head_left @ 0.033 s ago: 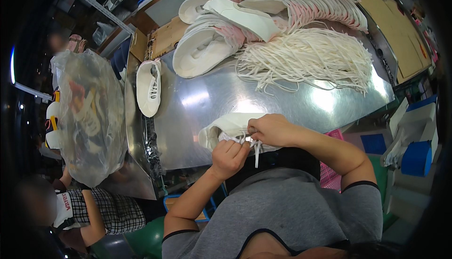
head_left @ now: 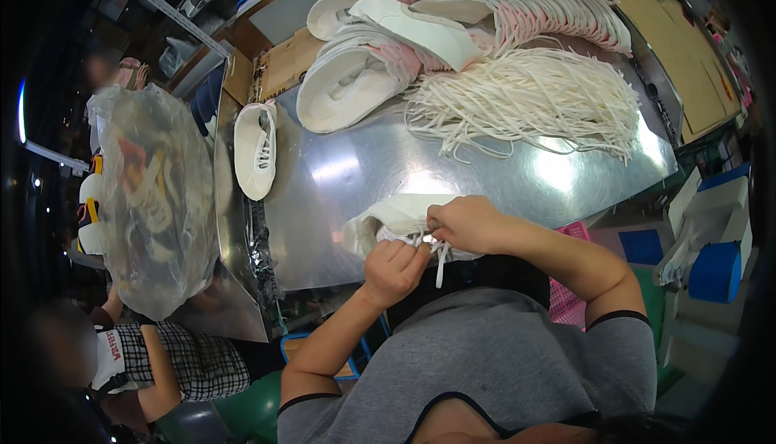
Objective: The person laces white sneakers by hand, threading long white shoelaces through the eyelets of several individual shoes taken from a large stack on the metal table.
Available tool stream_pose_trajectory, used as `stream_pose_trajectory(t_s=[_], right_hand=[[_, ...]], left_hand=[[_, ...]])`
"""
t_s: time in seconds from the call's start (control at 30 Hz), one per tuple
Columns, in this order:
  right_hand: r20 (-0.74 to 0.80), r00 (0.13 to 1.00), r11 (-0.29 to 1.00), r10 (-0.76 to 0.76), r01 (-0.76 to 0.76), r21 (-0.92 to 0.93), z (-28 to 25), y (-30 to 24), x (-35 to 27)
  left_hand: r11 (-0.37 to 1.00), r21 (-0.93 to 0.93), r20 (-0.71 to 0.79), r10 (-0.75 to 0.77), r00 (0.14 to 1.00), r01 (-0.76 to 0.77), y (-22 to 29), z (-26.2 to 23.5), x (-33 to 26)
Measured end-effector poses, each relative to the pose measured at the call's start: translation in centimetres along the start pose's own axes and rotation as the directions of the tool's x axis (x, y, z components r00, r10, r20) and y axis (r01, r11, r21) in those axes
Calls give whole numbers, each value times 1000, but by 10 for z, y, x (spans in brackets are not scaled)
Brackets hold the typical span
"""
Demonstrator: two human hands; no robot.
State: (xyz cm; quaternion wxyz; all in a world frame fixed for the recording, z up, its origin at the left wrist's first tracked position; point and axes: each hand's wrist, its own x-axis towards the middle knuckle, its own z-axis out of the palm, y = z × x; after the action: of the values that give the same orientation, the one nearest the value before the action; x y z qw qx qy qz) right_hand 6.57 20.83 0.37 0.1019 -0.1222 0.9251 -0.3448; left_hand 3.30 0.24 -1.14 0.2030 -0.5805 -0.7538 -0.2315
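A white shoe upper [head_left: 398, 208] lies at the near edge of the metal table, its opening toward the left. My left hand [head_left: 394, 270] is closed on the upper's near side, fingertips by the lace holes. Over its right part bends my right hand [head_left: 467, 224], fingers pinched at a white shoelace. One loose end of this shoelace [head_left: 440, 273] hangs down between the hands toward my lap. My fingers partly hide the lacing.
A heap of white laces [head_left: 533, 105] lies at the far right of the table [head_left: 323, 202], beside stacked white uppers [head_left: 347, 88]. A laced upper [head_left: 255, 153] rests at the left edge. Past it stands a clear plastic bag [head_left: 158, 202]; a co-worker [head_left: 178, 359] is at lower left.
The upper and my hands have shifted very slightly to the right. Both hands keep their grip.
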Motion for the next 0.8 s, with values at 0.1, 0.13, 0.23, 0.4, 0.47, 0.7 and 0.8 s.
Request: stream_pose_trajectory(t_s=[0.1, 0.13, 0.23, 0.4, 0.47, 0.7, 0.8], right_hand=[[138, 985, 966, 104, -67, -252, -4, -22, -3], [136, 985, 965, 107, -70, -254, -5, -22, -4], [215, 972, 973, 91, -42, -226, -9, -18, -6], [67, 997, 991, 36, -45, 128, 6, 12, -9], [53, 995, 969, 82, -92, 229, 8, 15, -11], [-168, 968, 892, 188, -96, 442, -8, 9, -12], [-721, 633, 639, 282, 436, 634, -84, 25, -9]], left_hand=[[1000, 7, 16, 23, 1000, -23, 0, 2, -1], [999, 21, 13, 30, 999, -30, 0, 3, 0], [998, 32, 8, 49, 999, -49, 3, 4, 0], [999, -13, -17, 51, 999, -51, 4, 8, 0], [999, -25, -13, 45, 999, -46, 4, 8, 0], [988, -146, 83, -39, 996, 51, 2, 4, 10], [974, -208, 136, -64, 989, 91, 0, 3, 14]])
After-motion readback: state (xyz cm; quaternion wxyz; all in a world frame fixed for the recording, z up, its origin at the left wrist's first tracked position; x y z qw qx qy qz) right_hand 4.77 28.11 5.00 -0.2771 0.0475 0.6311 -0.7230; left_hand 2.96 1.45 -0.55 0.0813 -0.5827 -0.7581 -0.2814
